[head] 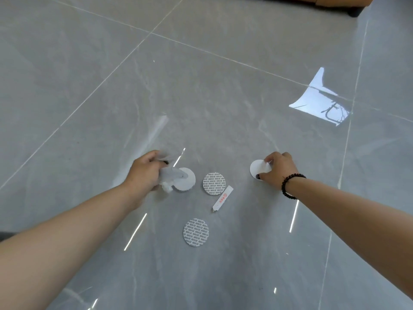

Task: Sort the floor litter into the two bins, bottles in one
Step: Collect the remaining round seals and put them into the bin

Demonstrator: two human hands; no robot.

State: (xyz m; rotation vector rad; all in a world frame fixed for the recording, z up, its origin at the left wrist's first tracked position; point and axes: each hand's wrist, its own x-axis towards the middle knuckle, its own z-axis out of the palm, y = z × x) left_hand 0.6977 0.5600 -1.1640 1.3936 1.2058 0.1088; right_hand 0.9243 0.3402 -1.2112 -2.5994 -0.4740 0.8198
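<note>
grey floor [201, 86], both hands [145, 173] outstretched

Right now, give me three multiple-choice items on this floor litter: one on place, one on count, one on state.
1. The narrow paper strip lies:
A. right of the upper printed disc
B. under the right hand
C. against the sofa

2. Printed discs lying free:
A. one
B. two
C. four

3. The right hand:
A. hangs idle
B. pinches a plain white disc
C. presses the strip

Answers: 1 A, it sits at that disc's lower right edge. 2 B, the second, lower printed disc lies nearer the camera. 3 B, thumb and fingers close on the disc's rim.
</note>
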